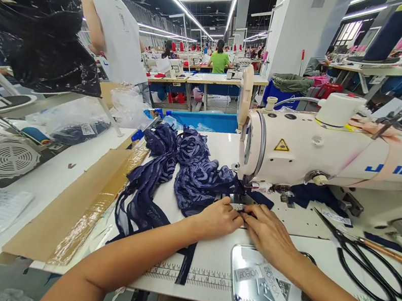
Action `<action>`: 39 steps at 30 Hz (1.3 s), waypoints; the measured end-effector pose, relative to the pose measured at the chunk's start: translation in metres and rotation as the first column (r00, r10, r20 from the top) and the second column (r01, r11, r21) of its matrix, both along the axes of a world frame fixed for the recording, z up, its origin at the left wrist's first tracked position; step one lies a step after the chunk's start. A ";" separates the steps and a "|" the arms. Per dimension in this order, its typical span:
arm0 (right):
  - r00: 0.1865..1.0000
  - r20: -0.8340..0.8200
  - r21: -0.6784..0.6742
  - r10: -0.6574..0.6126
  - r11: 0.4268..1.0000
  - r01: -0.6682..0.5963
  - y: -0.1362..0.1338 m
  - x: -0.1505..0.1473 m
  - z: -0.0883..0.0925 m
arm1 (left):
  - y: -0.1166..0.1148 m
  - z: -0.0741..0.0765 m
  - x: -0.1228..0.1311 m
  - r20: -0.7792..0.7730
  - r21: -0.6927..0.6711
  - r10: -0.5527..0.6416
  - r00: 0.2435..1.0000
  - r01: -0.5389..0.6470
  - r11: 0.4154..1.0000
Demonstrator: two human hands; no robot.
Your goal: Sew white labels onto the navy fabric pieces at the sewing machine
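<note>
A heap of navy lace fabric (186, 168) lies on the white sewing table (206, 259) and runs under the head of a white sewing machine (324, 150). My left hand (218, 220) presses flat on the fabric edge just in front of the needle area. My right hand (269, 234) lies beside it, fingertips pinching the same navy piece near the presser foot (243, 198). The two hands almost touch. Dark straps trail off the table's front edge.
Black-handled scissors (367, 260) lie to the right of my hands. A metal tray of labels (263, 284) sits at the front edge. Cardboard (76, 206) and plastic bags (74, 121) are on the left. A person in a white shirt (116, 33) stands at back left; other workers sit farther back.
</note>
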State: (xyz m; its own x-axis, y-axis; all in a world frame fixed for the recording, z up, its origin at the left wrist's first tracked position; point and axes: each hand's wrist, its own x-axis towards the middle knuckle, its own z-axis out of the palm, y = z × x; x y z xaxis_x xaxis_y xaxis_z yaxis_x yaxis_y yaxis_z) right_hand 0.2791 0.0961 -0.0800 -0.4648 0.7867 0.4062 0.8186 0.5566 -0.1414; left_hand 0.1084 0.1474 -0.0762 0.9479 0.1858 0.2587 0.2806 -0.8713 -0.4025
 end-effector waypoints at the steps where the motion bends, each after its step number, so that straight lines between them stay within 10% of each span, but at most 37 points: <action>1: 0.999 0.051 0.029 -0.007 1.000 0.006 -0.001 -0.002 0.000 | 0.000 0.001 -0.001 0.002 -0.003 0.004 1.000 -0.004 1.000; 13: 0.852 0.421 0.149 0.311 0.903 -0.403 0.032 0.036 0.004 | 0.016 0.034 -0.023 -0.057 -0.267 -0.058 0.997 0.041 0.963; 39: 0.927 0.340 0.209 0.156 0.949 -0.236 0.049 0.046 -0.018 | 0.006 0.006 0.006 0.064 -0.476 0.471 0.880 -0.388 0.789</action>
